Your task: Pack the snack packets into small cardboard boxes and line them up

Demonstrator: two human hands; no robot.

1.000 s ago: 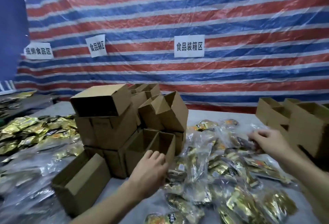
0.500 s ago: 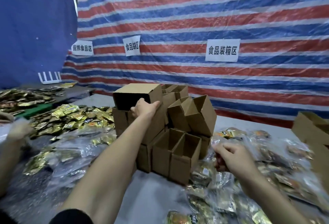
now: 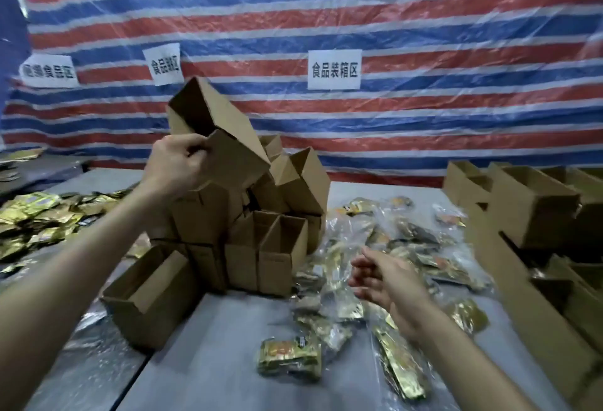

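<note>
One small brown cardboard box (image 3: 225, 123), probably light yet crushable, tilts above the stack of brown boxes (image 3: 261, 247), the left hand (image 3: 177, 162) pinching its flap. Right of that stack, the right hand (image 3: 381, 276) hovers slack-fingered over slippery-looking gold foil snack packets (image 3: 341, 303).

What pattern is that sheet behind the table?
The sheet has red, blue and white stripes; head view.

My left hand (image 3: 177, 162) grips one small brown cardboard box (image 3: 222, 123) by its flap. It is tilted with its open mouth facing up and to the left, above the stack of empty boxes (image 3: 277, 241) in the middle of the desk (image 3: 212, 361). Another open box (image 3: 146, 296) sits at the stack's near-left corner. More boxes, the right-hand rows (image 3: 528, 208), stand along the right side. Gold snack packets (image 3: 342, 280) in clear bags lie heaped between the stack and the rows, and a single packet (image 3: 288, 356) lies nearest me.
</note>
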